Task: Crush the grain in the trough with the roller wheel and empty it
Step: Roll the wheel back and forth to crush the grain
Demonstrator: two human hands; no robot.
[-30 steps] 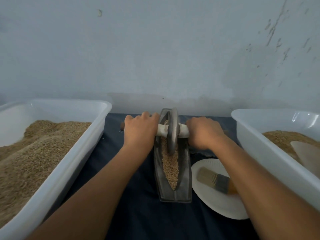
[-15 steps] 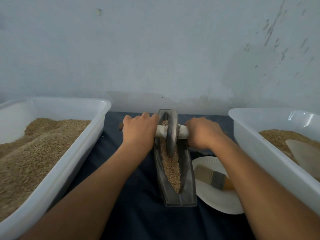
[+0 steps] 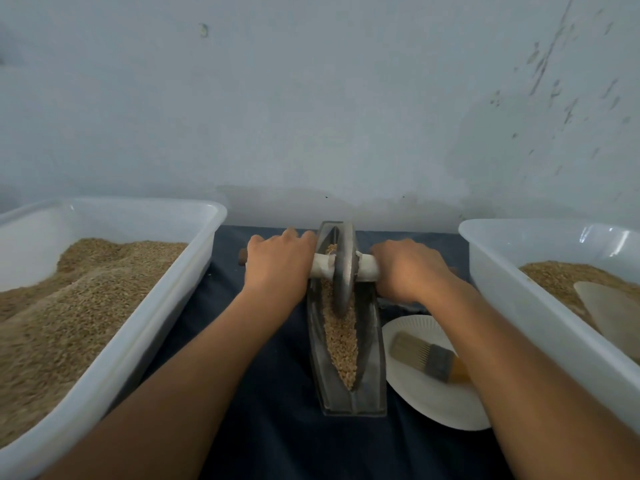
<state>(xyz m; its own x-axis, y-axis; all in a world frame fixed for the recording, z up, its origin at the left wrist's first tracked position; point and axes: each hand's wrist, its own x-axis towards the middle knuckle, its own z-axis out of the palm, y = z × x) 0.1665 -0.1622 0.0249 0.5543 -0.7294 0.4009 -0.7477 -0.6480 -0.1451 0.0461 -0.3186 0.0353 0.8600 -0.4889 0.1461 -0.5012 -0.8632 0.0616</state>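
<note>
A narrow grey metal trough lies lengthwise on the dark cloth, filled with tan grain. A grey roller wheel stands upright in the far half of the trough, on a white-wrapped axle handle. My left hand grips the handle on the wheel's left side. My right hand grips it on the right side. The handle's ends are mostly hidden under my fingers.
A large white tub of grain stands at the left. Another white tub with grain and a pale scoop stands at the right. A paper plate with a brush lies beside the trough. The wall is close behind.
The wheel and both hands stay at the far end of the trough. The view has shifted slightly, so the trough looks a little longer toward me.
</note>
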